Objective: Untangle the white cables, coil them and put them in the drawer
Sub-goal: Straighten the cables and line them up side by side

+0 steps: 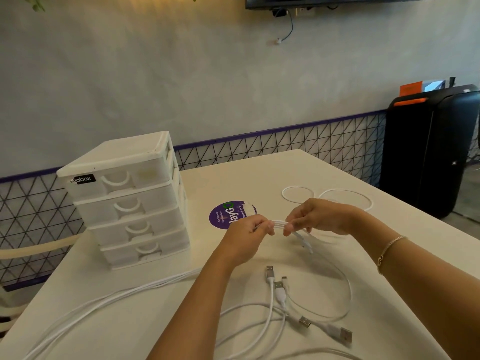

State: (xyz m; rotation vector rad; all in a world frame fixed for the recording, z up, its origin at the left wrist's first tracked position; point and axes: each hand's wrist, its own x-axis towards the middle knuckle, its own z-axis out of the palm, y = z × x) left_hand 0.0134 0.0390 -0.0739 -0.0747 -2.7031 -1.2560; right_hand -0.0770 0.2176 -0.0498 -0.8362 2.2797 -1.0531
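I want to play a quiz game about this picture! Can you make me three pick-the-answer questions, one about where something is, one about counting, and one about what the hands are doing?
1. Where is the drawer box?
A. left on the table
B. on the floor
C. on the black speaker

2. How many drawers does it have?
A. two
B. four
C. six

3. What are the hands doing?
A. resting flat
B. opening a drawer
C. both holding a white cable

Answers:
1 A: it stands on the table, left of the purple sticker.
2 B: four handles show, stacked.
3 C: the left hand and right hand pinch the cable between them.
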